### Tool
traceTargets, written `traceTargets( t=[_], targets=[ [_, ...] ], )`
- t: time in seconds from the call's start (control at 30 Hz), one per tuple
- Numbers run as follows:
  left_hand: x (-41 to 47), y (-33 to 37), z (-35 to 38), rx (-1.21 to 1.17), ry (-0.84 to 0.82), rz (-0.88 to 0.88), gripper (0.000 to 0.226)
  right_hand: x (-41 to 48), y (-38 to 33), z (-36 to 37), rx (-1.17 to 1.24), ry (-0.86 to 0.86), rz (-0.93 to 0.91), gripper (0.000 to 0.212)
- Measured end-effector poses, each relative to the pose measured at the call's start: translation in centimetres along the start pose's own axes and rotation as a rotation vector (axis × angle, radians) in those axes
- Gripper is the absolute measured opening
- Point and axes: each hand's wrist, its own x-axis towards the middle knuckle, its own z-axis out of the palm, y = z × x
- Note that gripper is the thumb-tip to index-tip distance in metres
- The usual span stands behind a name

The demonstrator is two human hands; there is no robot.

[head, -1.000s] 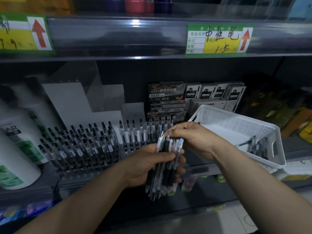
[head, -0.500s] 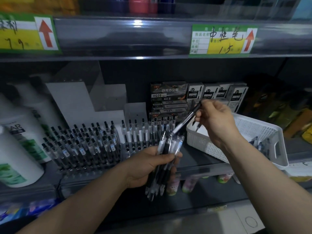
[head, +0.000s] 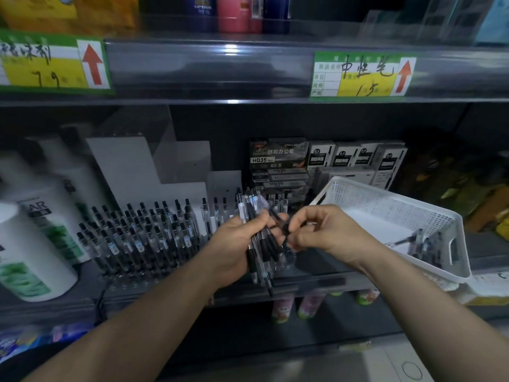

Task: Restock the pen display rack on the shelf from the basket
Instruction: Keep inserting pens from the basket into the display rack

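Left hand (head: 234, 249) grips a bundle of pens (head: 252, 213), roughly upright, just in front of the rack's (head: 143, 238) right end. Right hand (head: 327, 235) pinches one pen (head: 278, 220) slanting across the bundle. The rack lies left of both hands, nearer the left one; the basket (head: 399, 205) sits on the right.

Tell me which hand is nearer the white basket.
Right. The right hand, pinching a pen, sits just left of the basket; the left hand, gripping the pen bundle, is farther left, before the display rack.
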Motion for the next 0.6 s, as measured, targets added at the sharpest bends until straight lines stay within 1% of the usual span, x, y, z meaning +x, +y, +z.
traceTargets(
  t=[0.07,0.13,0.23,0.33,0.4,0.43,0.53,0.6],
  targets=[
    [0.0,0.0,0.0,0.001,0.033,-0.017,0.033,0.2,0.2,-0.1,-0.060,-0.036,0.004,0.020],
    [0.2,0.0,0.0,-0.058,0.062,-0.014,0.032,0.3,0.2,-0.1,-0.144,-0.053,-0.012,0.019],
    [0.3,0.1,-0.1,-0.082,0.060,-0.014,0.026,0.5,0.3,0.1,-0.224,-0.075,-0.017,0.015],
    [0.2,0.2,-0.2,-0.039,0.025,-0.036,0.017,0.7,0.1,-0.1,-0.168,-0.033,-0.028,0.010],
    [0.0,0.1,-0.2,0.001,-0.021,-0.038,0.017,0.8,-0.4,-0.1,-0.150,0.045,-0.045,0.002],
    [-0.1,0.0,-0.2,0.045,-0.054,-0.034,0.018,0.8,-0.6,0.1,-0.126,0.064,-0.043,0.004],
    [-0.6,-0.5,0.0,0.177,-0.133,-0.017,0.017,1.0,-0.8,1.1,0.014,-0.018,0.009,0.016],
    [-0.7,-0.7,0.1,0.223,-0.157,-0.015,0.020,1.1,-0.7,1.5,0.093,-0.075,0.043,0.016]
  ],
)
